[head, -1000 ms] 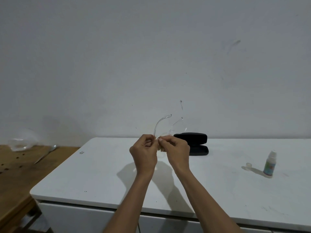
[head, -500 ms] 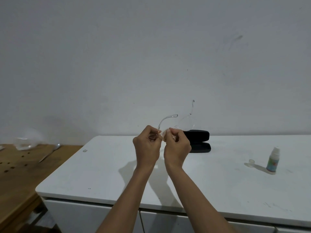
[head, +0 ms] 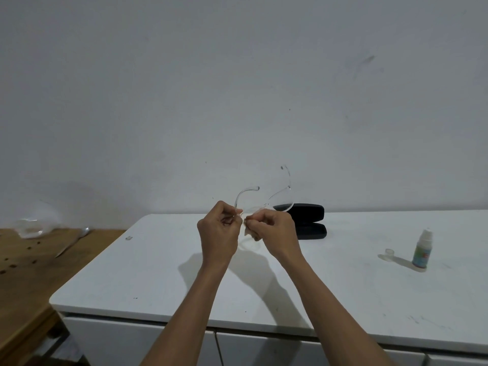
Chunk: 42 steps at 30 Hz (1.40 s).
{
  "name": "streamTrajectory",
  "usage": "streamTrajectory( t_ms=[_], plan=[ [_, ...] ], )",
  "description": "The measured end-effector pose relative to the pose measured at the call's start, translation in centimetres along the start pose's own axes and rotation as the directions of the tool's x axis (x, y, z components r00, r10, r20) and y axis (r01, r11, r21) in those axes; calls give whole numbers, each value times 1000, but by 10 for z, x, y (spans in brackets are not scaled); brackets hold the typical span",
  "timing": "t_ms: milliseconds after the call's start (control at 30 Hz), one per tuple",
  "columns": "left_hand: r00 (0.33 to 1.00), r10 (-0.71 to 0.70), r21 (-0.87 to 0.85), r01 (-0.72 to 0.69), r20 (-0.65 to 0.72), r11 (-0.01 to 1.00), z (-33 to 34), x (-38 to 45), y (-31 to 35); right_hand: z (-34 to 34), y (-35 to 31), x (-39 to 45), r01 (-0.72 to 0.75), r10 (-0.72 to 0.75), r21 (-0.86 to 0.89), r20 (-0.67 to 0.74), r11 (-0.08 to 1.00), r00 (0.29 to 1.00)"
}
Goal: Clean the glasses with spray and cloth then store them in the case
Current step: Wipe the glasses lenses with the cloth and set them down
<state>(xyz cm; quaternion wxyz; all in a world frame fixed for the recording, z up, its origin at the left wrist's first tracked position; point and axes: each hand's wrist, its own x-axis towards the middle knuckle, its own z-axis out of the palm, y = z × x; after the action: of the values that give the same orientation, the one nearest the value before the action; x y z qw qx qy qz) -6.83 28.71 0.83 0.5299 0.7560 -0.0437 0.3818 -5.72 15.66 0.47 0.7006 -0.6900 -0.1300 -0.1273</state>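
Clear-framed glasses [head: 280, 200] are held up above the white cabinet top [head: 163, 273], their temples pointing up and away. My left hand [head: 219, 233] grips the frame's left end. My right hand [head: 274, 233] pinches a small pale cloth [head: 249, 232] against the lens next to it. Behind my right hand lies the black glasses case [head: 311, 220], open, against the wall. A small spray bottle [head: 422, 250] with a white top stands at the right, its clear cap [head: 389, 251] beside it on the left.
A wooden table [head: 29, 265] adjoins the cabinet on the left, carrying a crumpled clear plastic bag [head: 31, 225] and a knife [head: 72, 243]. The wall runs close behind the cabinet. Drawer fronts show below the cabinet's front edge.
Both hands have stayed together on the glasses, with small rubbing shifts of the right hand. The glasses have tilted so the right temple points higher. The view has shifted slightly.
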Motion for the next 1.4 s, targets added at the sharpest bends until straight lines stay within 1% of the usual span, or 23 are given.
streamTrajectory(
  t_ms=[33, 100, 167, 233, 333, 433, 533, 633, 700, 800, 933, 1067, 1167, 1267, 1333, 1400],
  plan=[
    [1000, -1, 5, 1, 3, 1000, 0, -1, -1, -1, 1, -2, -8, 8, -12, -26, 1000, 1000],
    [1000, 4, 9, -4, 3, 1000, 1, -2, -1, 1, 2, -8, -5, 3, -8, -144, 1000, 990],
    [1000, 13, 3, -13, 0, 1000, 3, -3, 2, 9, 4, -13, 26, -25, -1, -294, 1000, 956],
    [1000, 28, -8, -28, 7, 1000, 6, -5, 6, 17, 6, -14, 53, -46, 4, -410, 999, 911],
    [998, 59, -22, -58, 12, 998, 11, -9, 13, 23, 7, -8, 78, -47, 45, -478, 996, 877],
    [998, 62, -56, -62, 11, 997, 14, -12, 18, 23, 5, -3, 62, -13, 88, -475, 994, 880],
    [998, 60, -78, -59, 12, 995, 18, -11, 22, 19, 3, 0, 45, 18, 140, -415, 989, 910],
    [999, 48, -79, -46, 14, 996, 17, -7, 21, 11, 3, 3, 19, 35, 196, -267, 980, 963],
    [999, 32, -82, -30, 24, 996, 15, -4, 18, 4, 3, 5, -3, 33, 195, -153, 981, 988],
    [1000, 2, -77, 0, 30, 997, 13, -2, 14, -4, 3, 7, -32, 39, 153, -42, 988, 998],
    [1000, -15, -74, 17, 27, 997, 11, -1, 8, -12, 1, 9, -63, 58, 83, 54, 995, 997],
    [998, -12, -62, 16, 55, 998, 9, 3, 2, -13, -1, 6, -91, 88, 65, 42, 994, 995],
    [998, -11, -44, 13, 57, 999, 8, 6, -3, -12, 0, 1, -85, 85, 60, -5, 995, 996],
    [998, -8, -24, 9, 55, 1000, 7, 5, -8, -9, 2, -3, -60, 68, 74, -112, 995, 991],
    [999, -6, -8, 6, 50, 1000, 8, 4, -8, -3, 5, -6, -43, 52, 45, -203, 998, 978],
    [999, 14, 18, -14, 37, 1000, 8, 3, -7, 3, 10, -7, -15, 9, -20, -258, 1000, 966]
  ],
)
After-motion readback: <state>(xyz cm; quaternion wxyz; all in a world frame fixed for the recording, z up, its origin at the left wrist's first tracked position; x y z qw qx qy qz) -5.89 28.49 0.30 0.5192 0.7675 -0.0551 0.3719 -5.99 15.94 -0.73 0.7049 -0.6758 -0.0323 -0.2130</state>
